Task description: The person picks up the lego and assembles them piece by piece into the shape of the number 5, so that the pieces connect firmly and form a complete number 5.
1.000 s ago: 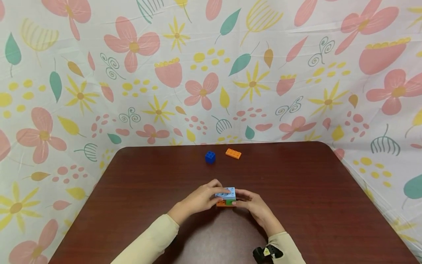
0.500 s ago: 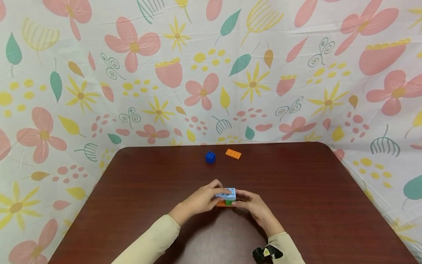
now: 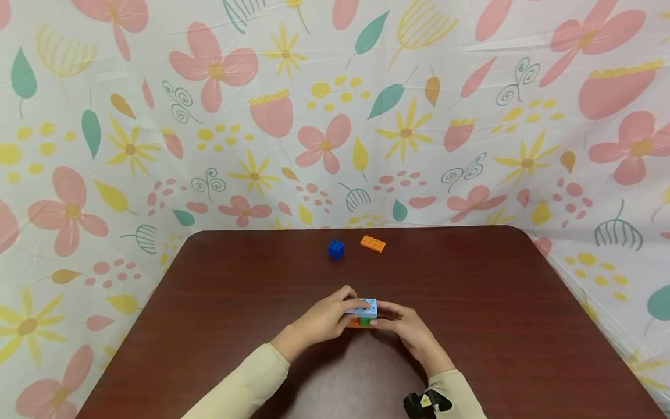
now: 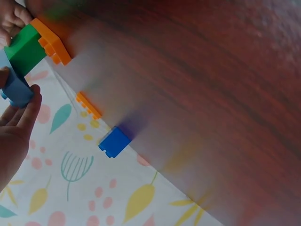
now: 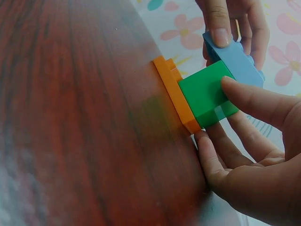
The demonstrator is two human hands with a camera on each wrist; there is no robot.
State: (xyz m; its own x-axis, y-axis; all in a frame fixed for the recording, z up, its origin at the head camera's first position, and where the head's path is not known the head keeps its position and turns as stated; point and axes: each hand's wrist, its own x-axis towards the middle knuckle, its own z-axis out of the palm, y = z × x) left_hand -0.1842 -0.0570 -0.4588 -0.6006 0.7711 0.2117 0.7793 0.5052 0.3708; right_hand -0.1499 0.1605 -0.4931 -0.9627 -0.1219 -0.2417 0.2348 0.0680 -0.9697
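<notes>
Left hand [image 3: 328, 318] grips light-blue block [image 5: 242, 65], right hand [image 3: 414, 336] pinches green block [image 5: 204, 92] below it; green sits on orange plate [image 5: 174, 96], mid-table. Table [image 3: 523, 326] glossy red-brown, floral cloth [image 3: 293, 192] behind. Far edge: blue cube [image 3: 336, 250] left, second orange plate [image 3: 373, 244] right.

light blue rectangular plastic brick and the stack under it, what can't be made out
Head view: the person's left hand covers part of the studded top of the light blue rectangular plastic brick.
Left wrist view: the left picture edge cuts that brick off.
Right wrist view: the person's right hand hides part of the green boxy plastic block.
All views: that block covers part of the flat orange plastic plate beneath.
</notes>
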